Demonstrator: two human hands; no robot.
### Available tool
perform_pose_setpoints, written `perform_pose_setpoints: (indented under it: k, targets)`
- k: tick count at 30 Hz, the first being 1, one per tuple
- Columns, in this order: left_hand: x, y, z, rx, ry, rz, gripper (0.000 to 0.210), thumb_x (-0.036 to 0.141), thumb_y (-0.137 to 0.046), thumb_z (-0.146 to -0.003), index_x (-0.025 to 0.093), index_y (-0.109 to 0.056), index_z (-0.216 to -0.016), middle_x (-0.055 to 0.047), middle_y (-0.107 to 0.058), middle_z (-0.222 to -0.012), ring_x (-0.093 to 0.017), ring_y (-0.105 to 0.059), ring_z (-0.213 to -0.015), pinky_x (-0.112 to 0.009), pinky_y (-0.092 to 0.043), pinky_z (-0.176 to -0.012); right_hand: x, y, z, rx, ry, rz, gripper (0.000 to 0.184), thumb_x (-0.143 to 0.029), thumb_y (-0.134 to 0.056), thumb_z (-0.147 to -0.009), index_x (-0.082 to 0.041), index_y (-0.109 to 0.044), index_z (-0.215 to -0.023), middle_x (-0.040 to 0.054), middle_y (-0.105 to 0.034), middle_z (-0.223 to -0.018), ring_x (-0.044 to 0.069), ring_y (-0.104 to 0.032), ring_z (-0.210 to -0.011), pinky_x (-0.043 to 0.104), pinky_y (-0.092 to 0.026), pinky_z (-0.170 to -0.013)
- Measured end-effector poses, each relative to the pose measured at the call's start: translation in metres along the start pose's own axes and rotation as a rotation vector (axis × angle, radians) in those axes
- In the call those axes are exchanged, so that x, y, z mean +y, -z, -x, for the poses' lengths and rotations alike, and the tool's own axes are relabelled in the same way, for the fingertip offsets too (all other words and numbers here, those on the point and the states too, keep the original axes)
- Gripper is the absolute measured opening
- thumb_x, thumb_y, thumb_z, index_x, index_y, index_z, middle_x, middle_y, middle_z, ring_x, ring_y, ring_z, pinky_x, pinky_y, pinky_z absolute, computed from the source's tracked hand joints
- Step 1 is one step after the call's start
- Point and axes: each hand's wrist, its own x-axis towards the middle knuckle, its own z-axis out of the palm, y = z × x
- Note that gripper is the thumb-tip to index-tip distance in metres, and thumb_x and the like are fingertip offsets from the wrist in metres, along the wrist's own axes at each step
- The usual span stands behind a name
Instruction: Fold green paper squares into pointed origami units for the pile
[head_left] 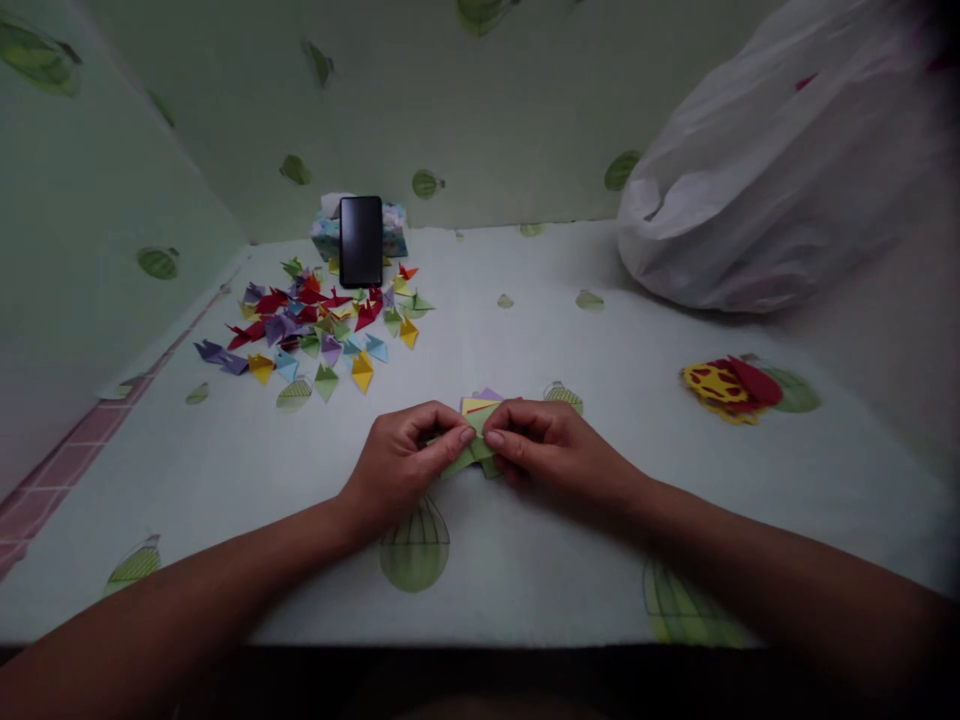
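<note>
Between my two hands is a piece of light green origami paper (480, 428), with folds showing across it. My left hand (409, 450) is closed, pinching the paper's left part between thumb and forefinger. On the other side, my right hand (551, 445) pinches it the same way, the two thumbs almost meeting. Just behind the hands lies a small stack of coloured paper sheets (487, 395), with purple, yellow and red edges showing. The fingers hide much of the green paper and part of the stack.
Many small folded paper cranes (315, 325) lie heaped at the left. Behind them a black phone (361, 242) leans on a tissue box (395, 230). A white plastic bag (735, 190) stands at the back right, with red and yellow cut-outs (731, 388) in front of it.
</note>
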Motion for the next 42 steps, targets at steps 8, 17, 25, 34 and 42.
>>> perform_pose_setpoints:
  k: [8, 17, 25, 34, 42]
  targets:
    - [-0.0025, 0.001, -0.0006, -0.092, 0.111, 0.13, 0.026, 0.037, -0.062, -0.088, 0.015, -0.067, -0.077, 0.004, -0.052, -0.059, -0.007, -0.043, -0.053, -0.019, -0.035, -0.049, 0.0007, -0.0003, -0.0019, 0.012, -0.048, -0.049, 0.025, -0.032, -0.056, -0.089, -0.016, -0.055, -0.069, -0.0032, -0.052, -0.055, 0.009, -0.046, -0.048, 0.022, -0.036, -0.047]
    - [-0.0038, 0.0001, -0.002, -0.09, 0.149, 0.16, 0.026, 0.039, -0.068, -0.083, 0.014, -0.068, -0.079, 0.002, -0.055, -0.062, -0.008, -0.044, -0.055, -0.019, -0.036, -0.05, 0.0028, 0.0004, -0.0009, 0.038, 0.001, 0.021, 0.021, -0.028, -0.056, -0.09, -0.016, -0.057, -0.072, -0.0035, -0.052, -0.056, 0.009, -0.047, -0.052, 0.022, -0.037, -0.051]
    - [-0.0003, 0.0003, -0.0016, -0.108, 0.152, 0.164, 0.023, 0.037, -0.065, -0.085, 0.015, -0.067, -0.08, 0.003, -0.054, -0.063, -0.009, -0.044, -0.055, -0.019, -0.037, -0.049, 0.0005, 0.0006, -0.0006, 0.055, 0.028, 0.049, 0.022, -0.027, -0.056, -0.09, -0.017, -0.057, -0.071, -0.0031, -0.053, -0.057, 0.01, -0.047, -0.054, 0.024, -0.036, -0.054]
    - [0.0, -0.0005, -0.0006, -0.066, -0.07, -0.102, 0.015, 0.025, -0.062, -0.085, 0.015, -0.068, -0.076, 0.0, -0.063, -0.068, -0.011, -0.053, -0.063, -0.023, -0.04, -0.06, -0.0015, 0.0, -0.0015, 0.022, 0.074, 0.084, 0.018, -0.031, -0.059, -0.087, -0.016, -0.061, -0.077, -0.001, -0.055, -0.064, 0.012, -0.049, -0.06, 0.025, -0.037, -0.057]
    - [0.0026, 0.0004, -0.0013, -0.042, -0.032, -0.039, 0.017, 0.027, -0.062, -0.084, 0.014, -0.065, -0.074, 0.001, -0.058, -0.064, -0.01, -0.048, -0.059, -0.022, -0.038, -0.055, -0.0046, 0.0023, -0.0018, -0.026, 0.01, -0.015, 0.017, -0.028, -0.058, -0.087, -0.017, -0.055, -0.074, -0.0031, -0.054, -0.058, 0.01, -0.048, -0.055, 0.023, -0.038, -0.055]
